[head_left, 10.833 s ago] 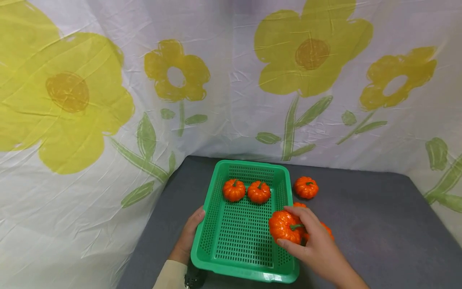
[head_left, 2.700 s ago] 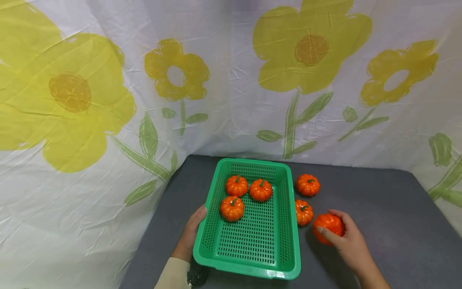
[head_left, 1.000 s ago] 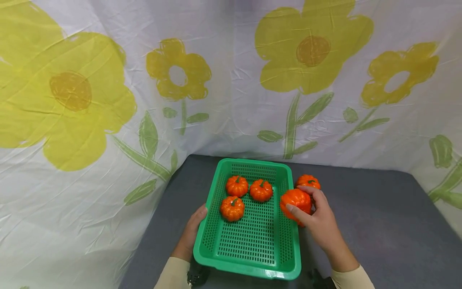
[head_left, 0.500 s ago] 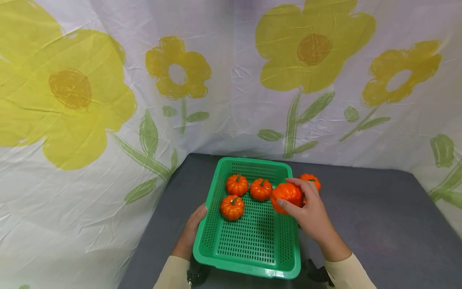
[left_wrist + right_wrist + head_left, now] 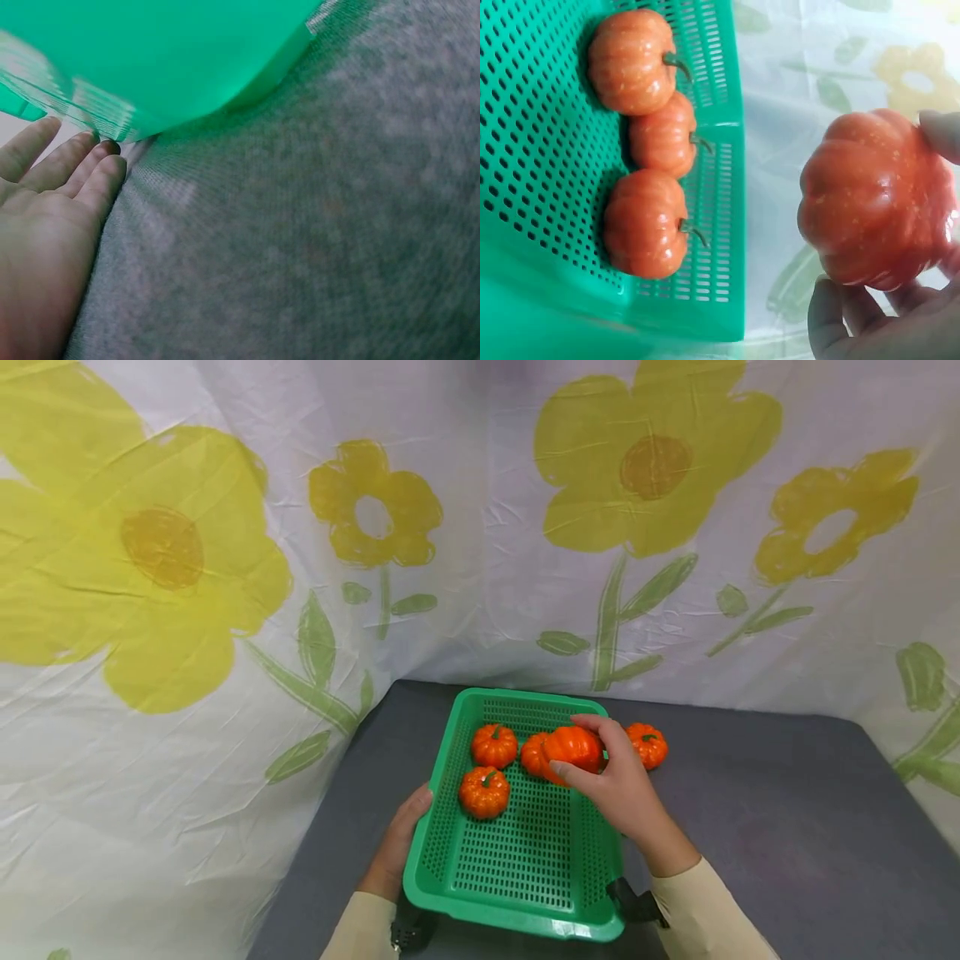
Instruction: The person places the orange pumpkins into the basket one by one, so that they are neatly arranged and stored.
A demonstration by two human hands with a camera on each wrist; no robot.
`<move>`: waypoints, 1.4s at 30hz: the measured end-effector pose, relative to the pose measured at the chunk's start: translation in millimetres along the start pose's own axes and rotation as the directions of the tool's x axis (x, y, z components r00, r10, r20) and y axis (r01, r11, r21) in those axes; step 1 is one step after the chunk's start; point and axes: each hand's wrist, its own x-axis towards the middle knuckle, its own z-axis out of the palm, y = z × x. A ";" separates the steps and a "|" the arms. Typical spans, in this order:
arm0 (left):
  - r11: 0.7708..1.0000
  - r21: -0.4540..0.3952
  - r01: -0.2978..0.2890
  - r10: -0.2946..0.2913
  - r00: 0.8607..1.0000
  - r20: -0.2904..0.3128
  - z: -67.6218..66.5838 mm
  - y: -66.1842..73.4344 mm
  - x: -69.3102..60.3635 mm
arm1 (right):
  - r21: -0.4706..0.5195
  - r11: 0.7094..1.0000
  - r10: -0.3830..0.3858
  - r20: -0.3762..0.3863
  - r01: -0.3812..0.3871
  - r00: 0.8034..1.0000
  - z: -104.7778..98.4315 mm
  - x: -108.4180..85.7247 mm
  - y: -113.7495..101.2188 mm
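Note:
The green perforated plastic basket (image 5: pixel 517 929) stands on the dark tabletop. My left hand (image 5: pixel 396 843) holds its left rim, thumb at the edge; in the left wrist view the fingers (image 5: pixel 86 176) reach its outer side. My right hand (image 5: pixel 618 781) grips a glossy orange mini pumpkin (image 5: pixel 572 750) over the basket's upper right part. Several fingers and the thumb go round this pumpkin (image 5: pixel 877 199) in the right wrist view. Three more mini pumpkins lie inside: one back left (image 5: pixel 494 746), one below it (image 5: pixel 483 792), and one (image 5: pixel 533 755) partly covered by the held pumpkin.
Outside the basket's right side, another mini pumpkin (image 5: pixel 648 745) sits on the dark table (image 5: pixel 772 810), partly behind my right hand. A white cloth with printed yellow flowers (image 5: pixel 480 568) hangs behind and to the left.
My right hand picked up the glossy pumpkin from the table on the right and carried it left over the basket. Earlier, a third pumpkin came into the basket. My left hand stays put.

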 end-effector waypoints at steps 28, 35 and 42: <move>0.999 0.000 -0.034 0.034 0.999 0.040 1.3 -6.5 2.6 | -0.191 0.978 0.121 0.200 -0.082 0.972 39.0 26.9 34.9; 0.999 0.027 -0.037 0.036 0.999 0.027 -1.0 -4.5 1.7 | -0.235 0.970 0.113 0.209 -0.062 0.971 42.7 27.8 41.8; 0.999 0.045 -0.030 0.030 1.000 0.006 -2.6 -3.5 -0.7 | -0.330 0.943 0.122 0.222 -0.043 0.967 47.9 29.5 51.8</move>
